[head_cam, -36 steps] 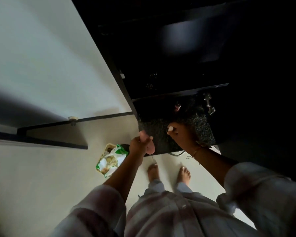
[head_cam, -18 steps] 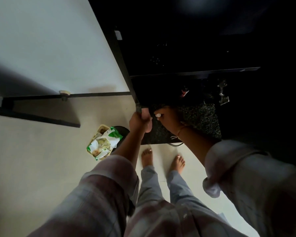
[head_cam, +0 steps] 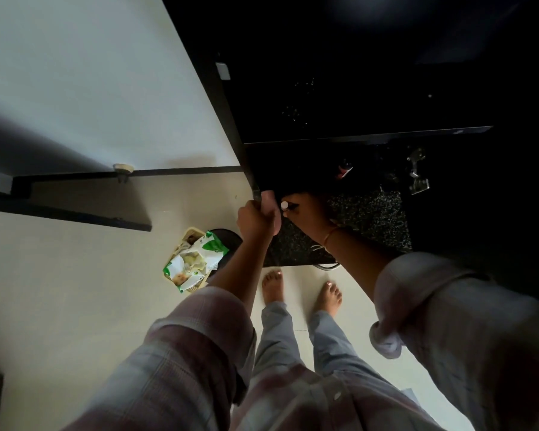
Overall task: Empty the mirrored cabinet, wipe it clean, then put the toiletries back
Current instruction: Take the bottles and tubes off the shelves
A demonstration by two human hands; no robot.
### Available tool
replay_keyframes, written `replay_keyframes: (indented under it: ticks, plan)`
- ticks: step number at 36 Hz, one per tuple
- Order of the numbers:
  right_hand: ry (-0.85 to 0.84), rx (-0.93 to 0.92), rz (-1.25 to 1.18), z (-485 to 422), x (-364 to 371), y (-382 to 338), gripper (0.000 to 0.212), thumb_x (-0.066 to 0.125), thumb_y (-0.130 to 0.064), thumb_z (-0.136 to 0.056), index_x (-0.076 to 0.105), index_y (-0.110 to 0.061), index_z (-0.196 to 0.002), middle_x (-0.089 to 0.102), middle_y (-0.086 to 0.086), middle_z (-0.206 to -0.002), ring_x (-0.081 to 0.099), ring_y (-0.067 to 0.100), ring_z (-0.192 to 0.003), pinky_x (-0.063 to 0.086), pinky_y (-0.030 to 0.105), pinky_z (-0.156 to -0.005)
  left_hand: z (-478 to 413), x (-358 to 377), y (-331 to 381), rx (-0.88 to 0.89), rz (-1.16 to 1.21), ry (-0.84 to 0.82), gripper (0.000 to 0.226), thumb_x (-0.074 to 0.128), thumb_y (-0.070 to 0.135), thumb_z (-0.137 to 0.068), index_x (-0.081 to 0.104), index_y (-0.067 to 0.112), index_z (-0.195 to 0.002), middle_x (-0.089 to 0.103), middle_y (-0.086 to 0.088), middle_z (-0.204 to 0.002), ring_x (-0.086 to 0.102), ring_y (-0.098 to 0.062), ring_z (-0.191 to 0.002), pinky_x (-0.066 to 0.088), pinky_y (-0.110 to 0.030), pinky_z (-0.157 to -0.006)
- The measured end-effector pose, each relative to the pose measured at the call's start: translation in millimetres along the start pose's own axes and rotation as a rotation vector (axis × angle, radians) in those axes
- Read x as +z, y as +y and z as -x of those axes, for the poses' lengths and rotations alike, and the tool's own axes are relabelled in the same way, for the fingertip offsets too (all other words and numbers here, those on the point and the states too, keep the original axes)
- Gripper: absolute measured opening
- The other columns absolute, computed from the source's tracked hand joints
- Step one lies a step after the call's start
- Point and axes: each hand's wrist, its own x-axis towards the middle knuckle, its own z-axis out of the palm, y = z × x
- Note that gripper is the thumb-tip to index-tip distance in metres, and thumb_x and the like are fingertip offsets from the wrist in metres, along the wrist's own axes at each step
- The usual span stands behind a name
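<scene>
The mirrored cabinet is a very dark mass at the upper right, and its inside is too dark to read. My left hand is closed around a pink toiletry item, held at the cabinet's lower left corner. My right hand is right beside it, gripping a small dark item with a white cap. The two hands almost touch above the speckled dark counter. A small red-and-white item sits in the shadow under the cabinet.
A metal tap fitting stands at the back of the counter. On the pale floor to the left is a bin topped with a green-and-white packet. My bare feet stand just below the counter edge. A white wall fills the left.
Both hands have risen from the counter's front edge to the cabinet's lower left corner and drawn closer together, each still holding its item.
</scene>
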Motion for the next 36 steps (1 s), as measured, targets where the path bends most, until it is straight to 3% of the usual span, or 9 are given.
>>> replay_keyframes:
  ticks: [5,8,12,17,23,27,31,33,36]
  plan:
    - [-0.008,0.022,-0.033,4,-8,-4,0.036,0.068,-0.011,-0.084,0.065,-0.01,-0.119,0.066,0.012,-0.116,0.059,0.03,-0.113,0.049,0.045,-0.095,6,-1,0,0.0,-0.027,-0.009,0.035,0.062,0.026,-0.088,0.059,0.004,-0.114,0.064,-0.016,-0.112,0.061,-0.032,-0.104,0.049,-0.038,-0.087]
    - [0.015,0.106,-0.06,10,-14,-4,0.039,0.067,-0.006,-0.086,0.06,-0.003,-0.124,0.064,0.016,-0.119,0.058,0.032,-0.115,0.047,0.043,-0.098,9,-1,-4,0.028,-0.061,-0.013,0.034,0.063,0.026,-0.088,0.058,0.003,-0.113,0.063,-0.016,-0.111,0.061,-0.032,-0.104,0.05,-0.038,-0.086]
    - [0.267,0.108,0.089,19,-29,2,0.035,0.066,-0.012,-0.085,0.061,-0.009,-0.12,0.061,0.018,-0.118,0.059,0.036,-0.108,0.052,0.043,-0.088,14,-4,-10,0.039,-0.09,-0.043,0.033,0.066,0.021,-0.087,0.056,0.003,-0.113,0.061,-0.016,-0.112,0.059,-0.03,-0.102,0.045,-0.03,-0.075]
    - [0.524,0.096,0.468,24,-64,1,0.055,0.067,-0.029,-0.08,0.048,-0.024,-0.132,0.043,0.014,-0.133,0.043,0.036,-0.117,0.049,0.045,-0.087,15,-7,-15,0.049,-0.097,-0.065,0.03,0.064,0.021,-0.087,0.055,0.004,-0.11,0.061,-0.017,-0.111,0.059,-0.033,-0.101,0.042,-0.033,-0.073]
    - [0.294,0.116,0.539,3,-86,18,0.071,0.066,-0.03,-0.084,0.034,-0.026,-0.147,0.031,0.015,-0.15,0.035,0.043,-0.127,0.045,0.051,-0.094,21,-14,-21,0.051,-0.021,-0.069,0.034,0.067,0.023,-0.087,0.053,0.005,-0.112,0.059,-0.016,-0.112,0.058,-0.029,-0.097,0.04,-0.03,-0.069]
    - [0.212,0.042,0.528,-8,-90,28,0.067,0.067,-0.019,-0.086,0.037,-0.022,-0.146,0.043,0.015,-0.144,0.044,0.045,-0.123,0.045,0.048,-0.096,27,-18,-26,0.056,-0.008,-0.065,0.045,0.07,0.027,-0.085,0.051,0.005,-0.12,0.057,-0.014,-0.116,0.057,-0.027,-0.102,0.038,-0.028,-0.073]
    - [0.195,0.002,0.566,-14,-87,35,0.044,0.055,-0.009,-0.091,0.051,-0.013,-0.134,0.056,0.017,-0.127,0.055,0.041,-0.114,0.049,0.046,-0.096,33,-22,-29,0.056,-0.013,-0.071,0.048,0.07,0.028,-0.085,0.05,0.004,-0.122,0.057,-0.015,-0.117,0.058,-0.027,-0.101,0.038,-0.028,-0.072]
    - [0.213,0.029,0.581,-10,-87,35,0.033,0.049,-0.014,-0.093,0.058,-0.011,-0.125,0.058,0.018,-0.122,0.057,0.04,-0.109,0.049,0.043,-0.092,34,-23,-30,0.068,-0.016,-0.069,0.05,0.07,0.03,-0.086,0.05,0.004,-0.124,0.057,-0.016,-0.118,0.057,-0.028,-0.102,0.041,-0.03,-0.074]
    - [0.233,0.007,0.582,5,-88,31,0.027,0.056,-0.018,-0.089,0.063,-0.014,-0.115,0.06,0.017,-0.114,0.06,0.041,-0.099,0.053,0.043,-0.082,36,-25,-32,0.082,-0.009,-0.072,0.052,0.07,0.031,-0.085,0.051,0.003,-0.125,0.058,-0.016,-0.119,0.058,-0.029,-0.104,0.044,-0.033,-0.079]
